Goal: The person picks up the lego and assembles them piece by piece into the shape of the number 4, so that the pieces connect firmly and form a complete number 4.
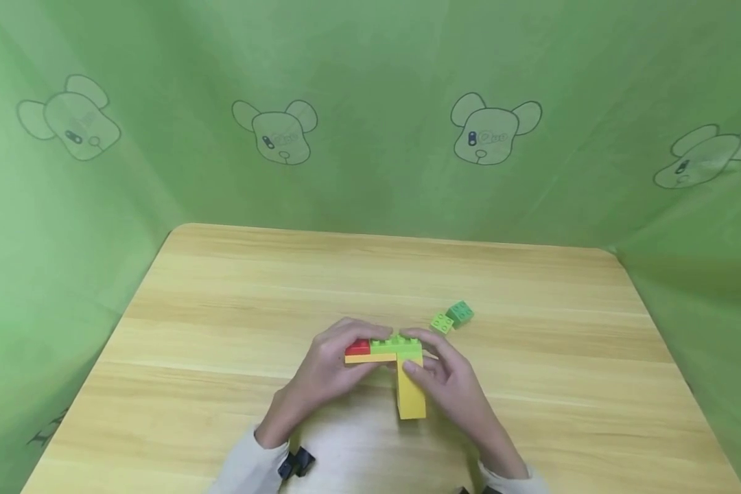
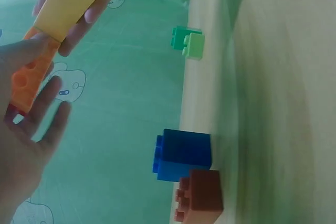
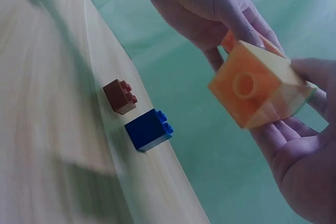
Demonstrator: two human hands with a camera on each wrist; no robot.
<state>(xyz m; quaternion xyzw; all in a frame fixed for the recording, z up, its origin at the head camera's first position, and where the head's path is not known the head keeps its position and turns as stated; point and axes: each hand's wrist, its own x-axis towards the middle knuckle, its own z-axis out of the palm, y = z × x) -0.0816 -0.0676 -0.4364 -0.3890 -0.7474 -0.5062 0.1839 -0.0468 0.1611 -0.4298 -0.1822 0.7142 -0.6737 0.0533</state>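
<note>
Both hands hold one joined piece of toy bricks above the table. Its tall yellow brick (image 1: 411, 394) hangs below a lime-green brick (image 1: 383, 347) on top. A red brick (image 1: 357, 348) and an orange brick (image 1: 370, 358) form the arm sticking out to the left. My left hand (image 1: 327, 360) pinches that arm, thumb under the orange studless side seen in the left wrist view. My right hand (image 1: 453, 381) grips the yellow brick, its thumb on the near face. In the right wrist view the yellow brick's hollow underside (image 3: 244, 85) shows.
A dark green brick (image 1: 460, 313) and a small lime brick (image 1: 441, 323) lie close together beyond the right hand. A blue brick (image 2: 184, 153) and a reddish-brown brick (image 2: 205, 198) stand side by side on the wooden table (image 1: 253, 274). Green curtains (image 1: 383, 192) surround the table.
</note>
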